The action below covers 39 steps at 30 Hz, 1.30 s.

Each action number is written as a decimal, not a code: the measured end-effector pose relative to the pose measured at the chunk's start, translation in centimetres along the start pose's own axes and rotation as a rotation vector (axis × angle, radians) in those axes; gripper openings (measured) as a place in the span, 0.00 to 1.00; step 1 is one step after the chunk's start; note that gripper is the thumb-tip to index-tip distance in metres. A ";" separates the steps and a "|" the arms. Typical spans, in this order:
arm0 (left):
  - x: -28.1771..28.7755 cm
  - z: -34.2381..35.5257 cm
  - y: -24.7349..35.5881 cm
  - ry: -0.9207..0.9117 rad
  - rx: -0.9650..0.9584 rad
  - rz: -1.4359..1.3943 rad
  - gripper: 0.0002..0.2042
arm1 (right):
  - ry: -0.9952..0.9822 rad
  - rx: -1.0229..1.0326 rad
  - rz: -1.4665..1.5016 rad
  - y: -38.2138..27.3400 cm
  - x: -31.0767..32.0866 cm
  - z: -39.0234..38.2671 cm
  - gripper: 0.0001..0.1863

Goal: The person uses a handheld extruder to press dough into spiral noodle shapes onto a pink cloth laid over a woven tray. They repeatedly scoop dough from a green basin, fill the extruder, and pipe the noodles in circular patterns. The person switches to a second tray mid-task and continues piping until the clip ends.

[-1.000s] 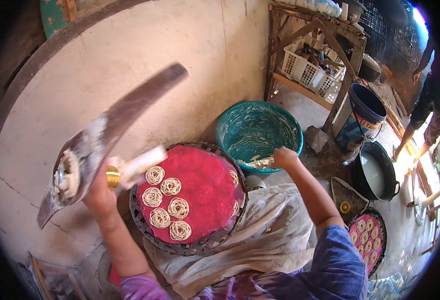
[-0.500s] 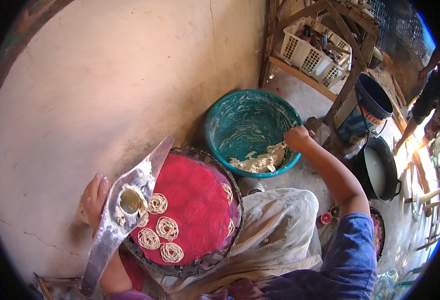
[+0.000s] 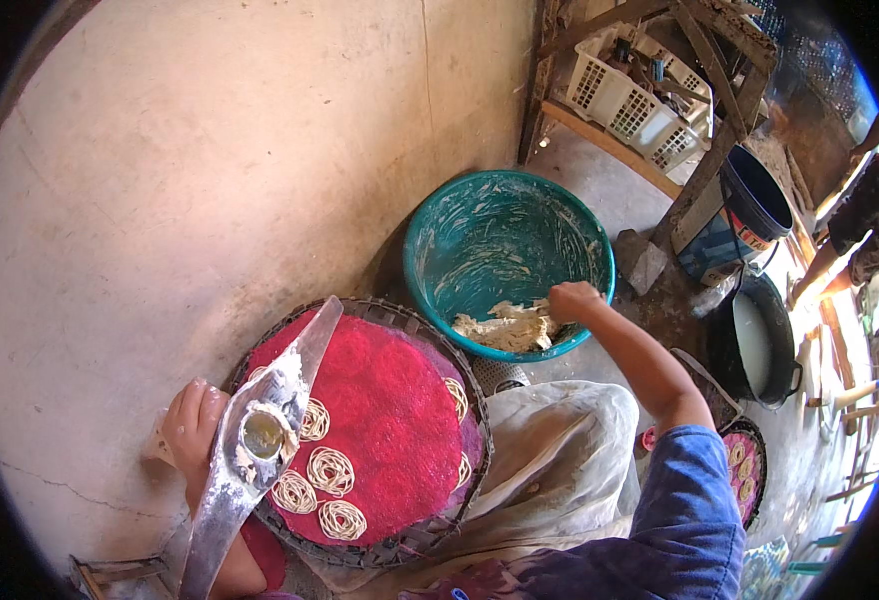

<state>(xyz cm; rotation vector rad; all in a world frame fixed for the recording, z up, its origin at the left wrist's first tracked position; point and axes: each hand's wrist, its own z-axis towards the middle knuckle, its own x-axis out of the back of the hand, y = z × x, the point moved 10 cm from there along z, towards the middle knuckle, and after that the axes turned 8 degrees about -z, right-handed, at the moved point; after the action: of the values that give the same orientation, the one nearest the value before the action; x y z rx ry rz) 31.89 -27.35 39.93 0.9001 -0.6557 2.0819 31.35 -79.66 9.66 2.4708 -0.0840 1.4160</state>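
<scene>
My left hand (image 3: 196, 430) is closed around a metal dough press (image 3: 222, 508) with two long flat arms and a round cup (image 3: 263, 436) in its middle. Dough and pale smears cling to the cup's rim. Beneath the press lies a round tray with a dark woven rim (image 3: 468, 508) and a red cloth (image 3: 390, 440). Several coiled noodle nests (image 3: 331, 471) rest on that cloth. My right hand (image 3: 576, 302), fingers closed, reaches over the near right side of a teal basin (image 3: 495, 185) and grips the lump of pale dough (image 3: 515, 328); its fingertips are partly hidden.
A plastered wall (image 3: 210, 150) rises at the left. Far right stand a white crate (image 3: 630, 105) on a wooden rack, a blue bucket (image 3: 710, 250) and a black pail (image 3: 760, 335) of cloudy liquid. Another tray of nests (image 3: 745, 465) sits low right. Someone's arm (image 3: 820, 272) shows beyond.
My right hand has moved left and down, deeper into the basin onto the dough. The left hand still holds the press over the tray. The view has shifted slightly.
</scene>
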 end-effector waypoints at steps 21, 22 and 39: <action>3.4 5.1 7.7 0.018 0.127 -0.325 0.14 | -0.001 0.761 0.746 -5.1 22.7 -29.3 0.19; 4.0 5.3 8.2 0.023 0.124 -0.346 0.15 | -0.038 0.745 0.785 -6.5 23.3 -30.7 0.20; 9.9 1.5 8.4 0.071 0.229 -0.288 0.18 | 1.402 0.605 -0.420 -25.3 26.4 -48.3 0.20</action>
<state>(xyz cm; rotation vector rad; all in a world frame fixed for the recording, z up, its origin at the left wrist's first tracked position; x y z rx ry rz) 21.16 -28.95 47.20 0.9788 -0.2351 1.9417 9.50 -39.52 49.39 1.0764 1.1677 2.7561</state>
